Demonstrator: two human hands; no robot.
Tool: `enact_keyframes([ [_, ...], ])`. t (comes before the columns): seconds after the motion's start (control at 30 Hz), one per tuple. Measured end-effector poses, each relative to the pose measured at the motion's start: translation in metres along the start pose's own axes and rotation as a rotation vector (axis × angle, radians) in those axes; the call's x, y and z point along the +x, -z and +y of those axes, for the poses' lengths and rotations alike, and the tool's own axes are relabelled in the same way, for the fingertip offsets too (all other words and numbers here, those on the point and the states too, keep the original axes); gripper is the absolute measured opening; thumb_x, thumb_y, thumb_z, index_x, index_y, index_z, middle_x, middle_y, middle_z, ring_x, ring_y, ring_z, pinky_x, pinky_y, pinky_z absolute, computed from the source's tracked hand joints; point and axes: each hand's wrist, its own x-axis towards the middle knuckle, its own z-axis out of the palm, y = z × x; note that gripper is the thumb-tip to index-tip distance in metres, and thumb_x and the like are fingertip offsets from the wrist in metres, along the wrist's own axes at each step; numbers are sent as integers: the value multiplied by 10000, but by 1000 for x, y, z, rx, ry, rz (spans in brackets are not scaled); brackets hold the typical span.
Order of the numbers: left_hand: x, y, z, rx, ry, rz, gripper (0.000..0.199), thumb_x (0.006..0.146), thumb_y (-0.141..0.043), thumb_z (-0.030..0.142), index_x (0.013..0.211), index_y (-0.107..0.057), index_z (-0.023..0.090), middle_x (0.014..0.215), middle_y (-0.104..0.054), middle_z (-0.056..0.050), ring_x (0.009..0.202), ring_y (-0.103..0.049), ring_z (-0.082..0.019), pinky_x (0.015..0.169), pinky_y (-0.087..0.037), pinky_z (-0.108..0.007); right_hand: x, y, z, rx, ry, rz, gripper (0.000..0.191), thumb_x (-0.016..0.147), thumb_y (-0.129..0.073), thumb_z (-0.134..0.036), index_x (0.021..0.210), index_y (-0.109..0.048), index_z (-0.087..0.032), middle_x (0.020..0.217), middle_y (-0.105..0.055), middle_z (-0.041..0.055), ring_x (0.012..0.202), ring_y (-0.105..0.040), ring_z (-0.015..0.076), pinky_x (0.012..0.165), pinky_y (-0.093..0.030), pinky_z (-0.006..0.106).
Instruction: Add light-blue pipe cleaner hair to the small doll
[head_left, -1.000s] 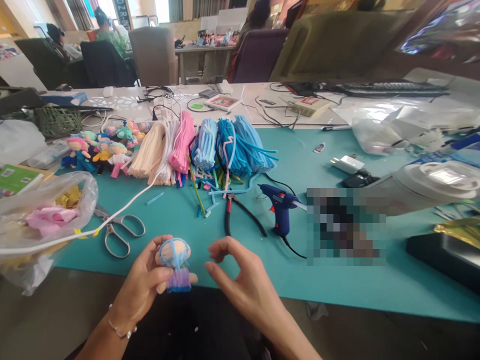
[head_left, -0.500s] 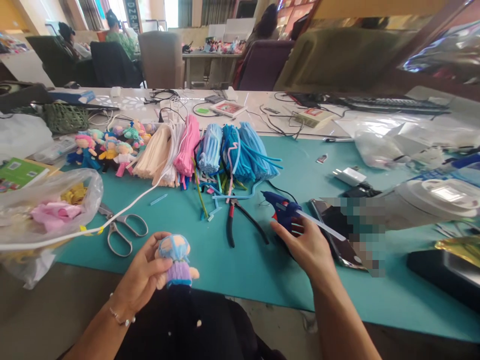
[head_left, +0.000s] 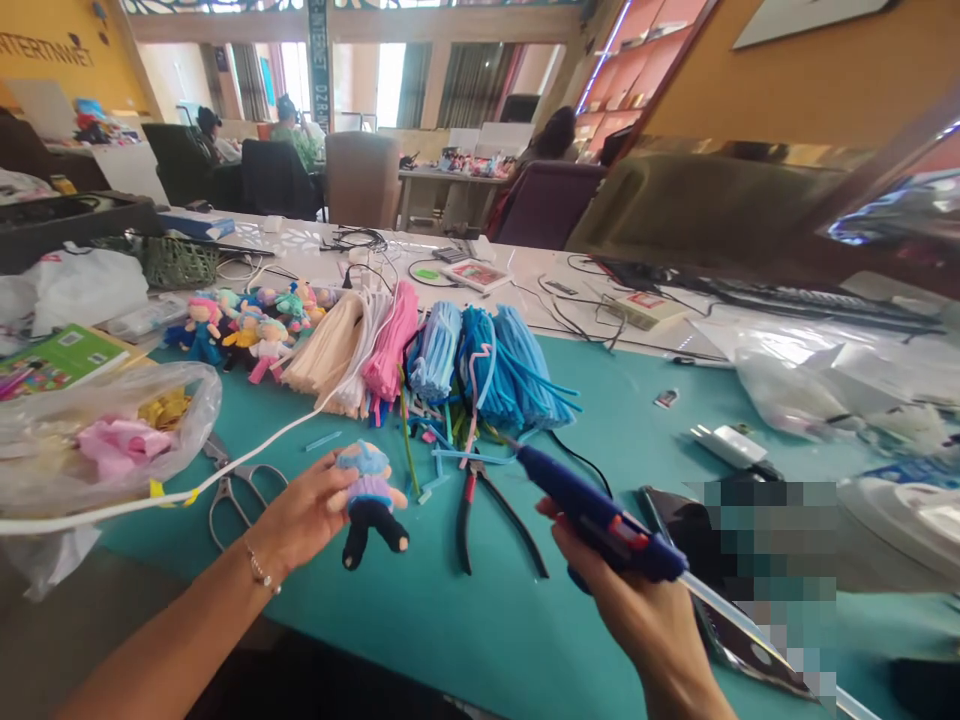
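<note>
My left hand (head_left: 311,510) grips a small doll (head_left: 369,500) by its side; it has blue hair, a lilac top and black legs. In my right hand (head_left: 637,610) is a dark blue glue gun (head_left: 596,510), lifted off the mat. Its nozzle points left and away from me, and a long clear glue stick (head_left: 739,610) sticks out of its back. Pliers with dark handles (head_left: 469,510) lie spread on the mat between my hands. Scissors (head_left: 238,492) rest by my left wrist, partly under a white cable.
Bundles of pipe cleaners (head_left: 439,350) stand at the mat's back, beside a group of finished dolls (head_left: 262,330). A plastic bag of ribbon (head_left: 124,440) is at left. A phone (head_left: 675,520), a white charger (head_left: 727,445) and cables lie at right. People sit in the background.
My right hand has raised the glue gun from the mat and turned its nozzle forward. The doll has come up, so its black legs show over the mat. The head view has tilted up.
</note>
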Motion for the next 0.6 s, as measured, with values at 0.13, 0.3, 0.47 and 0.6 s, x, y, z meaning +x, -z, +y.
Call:
enact_keyframes([
  [0.13,17,-4,3,26,21,-49,367,721,-837,434,910,-711,145,707,-710,-69,764,-744,-288,661,-557,-332,4,-17,-26,81,176,-303,194,791,-647,-416,763,-687,-229,656,-665,34,549,-561,187,497,-451,288],
  [0.3,24,-1,-8,27,-27,24,464,690,-855,493,968,-727,144,866,-765,-114,761,-729,-245,710,-553,-330,20,-34,-36,18,366,-495,198,806,-601,-307,636,-537,-227,602,-574,0,544,-515,159,522,-435,272],
  [0.47,19,3,-17,0,-35,90,535,637,-889,507,993,-700,155,874,-743,-92,772,-725,-248,725,-546,-341,15,-41,-34,13,375,-558,194,837,-557,-275,658,-495,-234,584,-542,-16,520,-482,146,507,-404,268],
  [0.6,14,1,-16,19,-65,123,545,591,-915,505,950,-682,168,853,-719,-73,848,-704,-245,768,-528,-324,10,-42,-30,40,391,-603,175,871,-530,-247,696,-529,-234,634,-590,15,554,-524,164,524,-427,284],
])
